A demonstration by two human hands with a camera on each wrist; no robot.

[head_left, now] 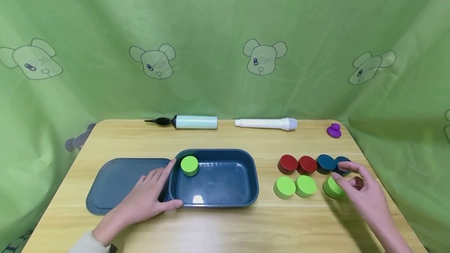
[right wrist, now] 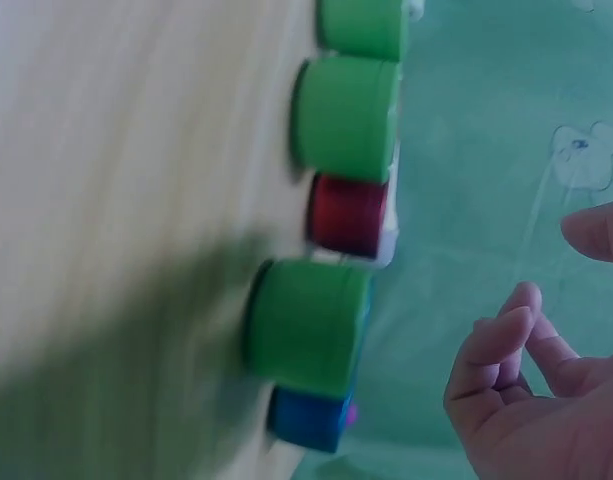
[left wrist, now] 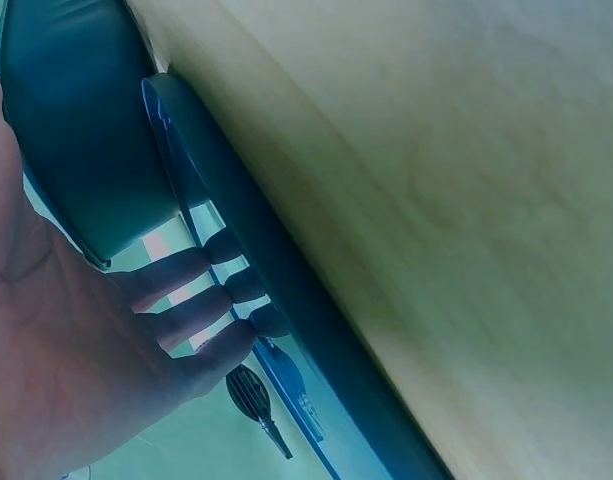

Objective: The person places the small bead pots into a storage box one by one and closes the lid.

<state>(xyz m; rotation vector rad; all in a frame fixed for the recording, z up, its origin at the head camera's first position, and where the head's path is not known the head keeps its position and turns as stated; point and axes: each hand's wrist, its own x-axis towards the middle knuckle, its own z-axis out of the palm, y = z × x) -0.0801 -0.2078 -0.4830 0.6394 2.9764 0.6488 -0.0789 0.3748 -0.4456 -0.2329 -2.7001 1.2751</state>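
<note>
My left hand lies against the left end of a dark blue plastic box, index finger along the rim and thumb at the front corner. In the left wrist view, its other fingers touch the flat lid beside the box. One green cylinder sits inside the box at the back left. Above the right end of the cylinders hovers my right hand, thumb and fingers apart with nothing between them. Under it are a green cylinder and a blue cylinder, partly hidden.
Two more green cylinders stand in front of two red cylinders and another blue cylinder. Along the back edge lie a hand pump, a white microphone-shaped stick and a small purple toy. Green curtain surrounds the table.
</note>
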